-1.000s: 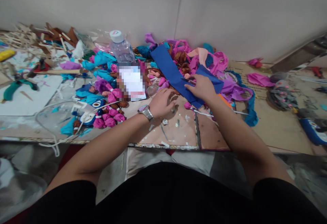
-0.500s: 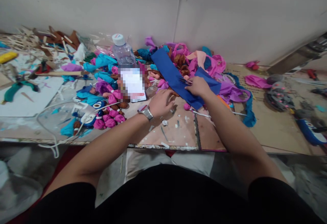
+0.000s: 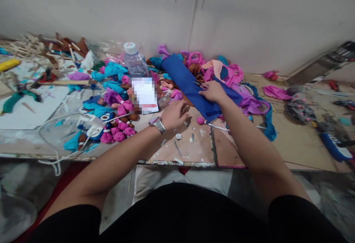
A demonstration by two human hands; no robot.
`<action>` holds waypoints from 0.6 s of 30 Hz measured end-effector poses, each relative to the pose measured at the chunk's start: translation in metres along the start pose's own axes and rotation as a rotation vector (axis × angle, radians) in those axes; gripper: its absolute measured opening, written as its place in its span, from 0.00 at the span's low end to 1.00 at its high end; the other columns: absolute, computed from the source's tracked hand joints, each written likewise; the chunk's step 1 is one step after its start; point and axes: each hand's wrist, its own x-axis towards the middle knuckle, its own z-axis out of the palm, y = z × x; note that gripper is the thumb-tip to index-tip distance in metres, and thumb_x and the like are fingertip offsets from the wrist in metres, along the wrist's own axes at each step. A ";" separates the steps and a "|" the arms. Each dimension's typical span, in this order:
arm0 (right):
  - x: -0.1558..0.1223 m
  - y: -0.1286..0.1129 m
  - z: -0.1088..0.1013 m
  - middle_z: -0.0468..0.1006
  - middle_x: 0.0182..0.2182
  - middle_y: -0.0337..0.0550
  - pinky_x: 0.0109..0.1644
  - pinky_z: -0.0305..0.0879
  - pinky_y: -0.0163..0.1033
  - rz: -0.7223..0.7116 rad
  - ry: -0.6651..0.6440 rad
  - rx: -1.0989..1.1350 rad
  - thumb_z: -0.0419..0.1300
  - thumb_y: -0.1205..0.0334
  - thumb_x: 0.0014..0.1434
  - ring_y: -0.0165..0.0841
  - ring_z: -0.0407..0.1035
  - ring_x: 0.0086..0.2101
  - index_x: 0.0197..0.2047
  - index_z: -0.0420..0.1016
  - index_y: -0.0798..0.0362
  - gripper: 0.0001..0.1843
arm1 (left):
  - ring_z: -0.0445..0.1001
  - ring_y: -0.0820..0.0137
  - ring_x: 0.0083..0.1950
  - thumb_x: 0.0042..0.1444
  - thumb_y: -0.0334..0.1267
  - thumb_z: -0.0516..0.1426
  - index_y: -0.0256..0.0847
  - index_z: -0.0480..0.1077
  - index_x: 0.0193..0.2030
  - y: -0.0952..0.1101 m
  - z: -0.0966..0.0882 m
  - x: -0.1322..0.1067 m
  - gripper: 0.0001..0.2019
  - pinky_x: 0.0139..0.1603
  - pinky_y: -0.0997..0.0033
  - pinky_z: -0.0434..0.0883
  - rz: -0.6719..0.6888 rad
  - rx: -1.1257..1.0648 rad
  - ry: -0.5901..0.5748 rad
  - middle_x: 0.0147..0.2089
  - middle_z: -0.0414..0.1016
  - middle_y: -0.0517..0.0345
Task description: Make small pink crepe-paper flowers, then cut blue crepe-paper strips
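A long dark blue paper strip (image 3: 181,76) lies slanted over a heap of pink, purple and teal crepe paper (image 3: 222,69) at the back of the table. My right hand (image 3: 213,91) rests on the strip, closed on small scissors (image 3: 199,84) whose blades point left across the paper. My left hand (image 3: 175,113), with a metal watch (image 3: 158,124) on its wrist, sits just left of the strip's near end. Its fingers are curled down toward the table top (image 3: 191,143); what they hold is hidden.
A clear water bottle (image 3: 133,60) and a blurred white card (image 3: 144,92) stand left of my hands. Pink and brown paper balls (image 3: 119,134), a clear plastic container (image 3: 55,132) and wooden sticks (image 3: 30,47) fill the left side. Dark tools (image 3: 301,108) lie right. The wall is close behind.
My right hand has slid a little up and left along the blue strip with the scissors. My left hand has hardly moved. The view has tilted slightly downward.
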 end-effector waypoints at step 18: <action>-0.073 0.003 -0.074 0.83 0.49 0.50 0.58 0.70 0.59 -0.491 0.600 0.263 0.46 0.45 0.76 0.49 0.75 0.51 0.49 0.78 0.38 0.20 | 0.82 0.60 0.52 0.71 0.57 0.52 0.41 0.74 0.52 0.002 -0.005 0.008 0.21 0.55 0.55 0.78 -0.239 -0.787 0.037 0.54 0.82 0.45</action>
